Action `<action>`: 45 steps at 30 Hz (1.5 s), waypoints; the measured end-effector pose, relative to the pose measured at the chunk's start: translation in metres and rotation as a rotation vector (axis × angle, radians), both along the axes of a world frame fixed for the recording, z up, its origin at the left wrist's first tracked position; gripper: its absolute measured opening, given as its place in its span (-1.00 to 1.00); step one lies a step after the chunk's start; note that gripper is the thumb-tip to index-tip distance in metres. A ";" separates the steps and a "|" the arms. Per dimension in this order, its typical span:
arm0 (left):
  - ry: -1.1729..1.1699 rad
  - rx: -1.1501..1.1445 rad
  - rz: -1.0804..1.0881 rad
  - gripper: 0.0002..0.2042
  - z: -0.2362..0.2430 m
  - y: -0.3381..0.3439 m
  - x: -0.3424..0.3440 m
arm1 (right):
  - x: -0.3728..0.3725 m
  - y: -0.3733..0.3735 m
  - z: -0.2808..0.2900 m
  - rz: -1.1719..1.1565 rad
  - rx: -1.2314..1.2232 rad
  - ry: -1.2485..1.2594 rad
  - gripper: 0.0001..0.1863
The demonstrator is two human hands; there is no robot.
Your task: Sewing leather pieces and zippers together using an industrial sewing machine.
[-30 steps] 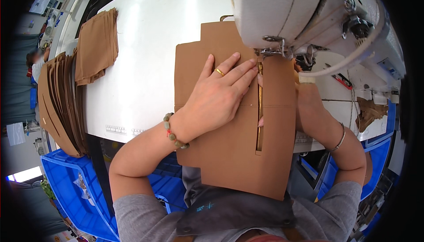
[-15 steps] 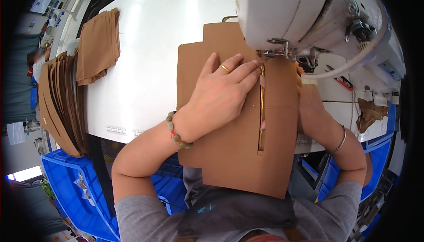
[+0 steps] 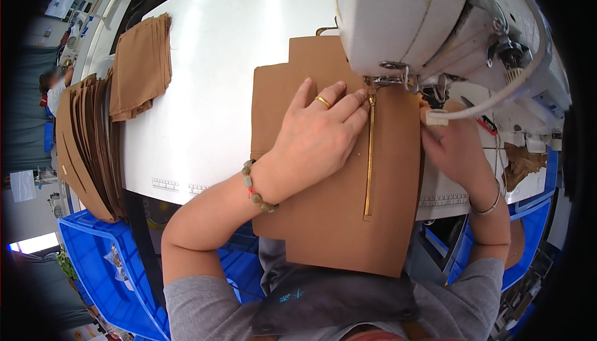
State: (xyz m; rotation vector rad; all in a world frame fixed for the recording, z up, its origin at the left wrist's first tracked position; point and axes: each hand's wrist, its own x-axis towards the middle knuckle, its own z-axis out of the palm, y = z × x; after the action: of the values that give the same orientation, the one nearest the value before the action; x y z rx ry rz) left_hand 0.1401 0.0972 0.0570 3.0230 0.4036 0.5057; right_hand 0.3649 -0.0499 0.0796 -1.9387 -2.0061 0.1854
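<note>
Under L hand (image 3: 320,130): brn panel (image 3: 326,219) w/ gold zip (image 3: 371,154)

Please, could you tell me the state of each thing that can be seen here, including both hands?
Brown panel: spread out, its near end past the table's edge
Gold zipper: looks closed
Left hand: open, lying on the brown panel
Right hand: at the panel's right edge, grip partly hidden
Presser foot: raised or lowered, cannot tell
Blue bin at left: open-topped
Brown pieces at left: stacked
</note>
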 end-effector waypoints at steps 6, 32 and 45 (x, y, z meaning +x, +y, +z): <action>-0.010 -0.018 -0.004 -0.67 0.000 -0.001 0.000 | -0.001 0.007 0.002 -0.067 0.232 0.013 -0.80; -0.053 -0.161 -0.035 -0.57 -0.004 0.001 -0.003 | -0.019 0.012 -0.017 0.098 -0.008 -0.168 -0.25; -0.070 -0.150 -0.024 -0.58 -0.007 0.003 0.000 | -0.018 0.018 -0.023 0.112 0.148 -0.147 -0.27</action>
State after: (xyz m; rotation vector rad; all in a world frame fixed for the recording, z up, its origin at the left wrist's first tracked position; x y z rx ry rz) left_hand 0.1397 0.0998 0.0500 2.8542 0.3831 0.5511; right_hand 0.3465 -0.0321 0.0563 -1.7963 -2.1573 -0.0793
